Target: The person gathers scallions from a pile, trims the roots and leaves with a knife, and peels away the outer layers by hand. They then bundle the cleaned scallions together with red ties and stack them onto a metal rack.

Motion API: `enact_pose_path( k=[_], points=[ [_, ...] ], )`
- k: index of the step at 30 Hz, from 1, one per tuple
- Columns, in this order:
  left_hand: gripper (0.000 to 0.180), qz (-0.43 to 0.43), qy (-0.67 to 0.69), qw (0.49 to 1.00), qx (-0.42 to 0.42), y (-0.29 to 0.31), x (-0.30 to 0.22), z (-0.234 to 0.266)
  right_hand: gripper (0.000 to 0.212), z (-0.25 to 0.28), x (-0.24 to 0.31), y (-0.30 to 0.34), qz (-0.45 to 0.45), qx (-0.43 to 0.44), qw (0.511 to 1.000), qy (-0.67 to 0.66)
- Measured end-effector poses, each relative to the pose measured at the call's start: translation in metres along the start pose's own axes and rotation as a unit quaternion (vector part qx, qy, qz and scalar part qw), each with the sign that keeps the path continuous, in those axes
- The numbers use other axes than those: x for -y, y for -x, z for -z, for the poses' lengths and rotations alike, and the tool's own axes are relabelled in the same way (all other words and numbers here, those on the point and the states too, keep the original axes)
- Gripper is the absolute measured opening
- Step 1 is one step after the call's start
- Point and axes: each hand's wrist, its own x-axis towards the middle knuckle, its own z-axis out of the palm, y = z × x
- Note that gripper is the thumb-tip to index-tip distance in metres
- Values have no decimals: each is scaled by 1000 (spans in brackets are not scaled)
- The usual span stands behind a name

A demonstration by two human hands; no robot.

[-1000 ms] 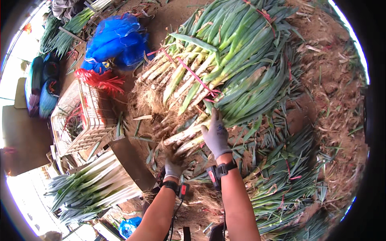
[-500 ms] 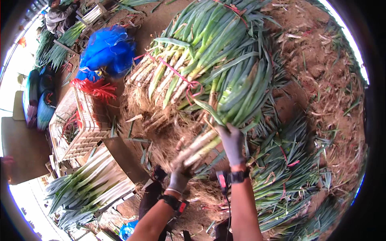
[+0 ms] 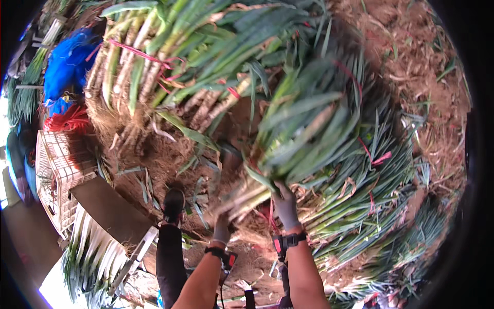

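A bundle of long green onions (image 3: 303,139) slants across the middle, its leaves blurred and pointing up and right. My right hand (image 3: 285,206), in a grey glove, is closed around it where the pale stalks meet the leaves. Lower down, my left hand (image 3: 222,228), also gloved, is closed at the root end of the same stalks (image 3: 249,198); its fingers are partly hidden and blurred. Under and to the right of the held bundle lie more green onions (image 3: 350,206) with red ties. A tied heap of green onions (image 3: 154,67) with hairy roots lies at the upper left.
To the left stand a pale plastic crate (image 3: 59,170) with red strips (image 3: 67,121) and a blue net heap (image 3: 69,62). Trimmed white-stalked onions (image 3: 95,247) lie beside a brown board (image 3: 110,208). A dark shoe (image 3: 174,203) rests on the littered soil (image 3: 170,159).
The view has swung right, so the heap, crate and blue net sit further left. Both hands still hold the onion bundle, now apart from the tied heap and over the onions at right.
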Motion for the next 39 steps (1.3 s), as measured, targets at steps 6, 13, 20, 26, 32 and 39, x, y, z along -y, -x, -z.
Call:
enact_pose_path(
  k=[6,13,20,26,32,39],
  points=[
    [55,92,-48,990,-98,40,-39,-40,35,3,71,-19,-46,25,993,104],
    [53,19,-159,987,-9,82,-41,-30,31,32,81,65,-98,-36,994,-43],
    [43,92,-280,953,71,189,-70,-48,28,38,107,222,-219,-43,972,-75],
    [35,-181,-387,904,3,201,-79,24,29,-13,25,314,-239,6,962,-134],
    [45,138,-821,549,75,177,46,115,26,-26,-45,391,-294,-45,935,-193],
    [37,252,-879,249,319,244,191,288,31,24,-34,403,-317,-100,905,-266]
  ],
)
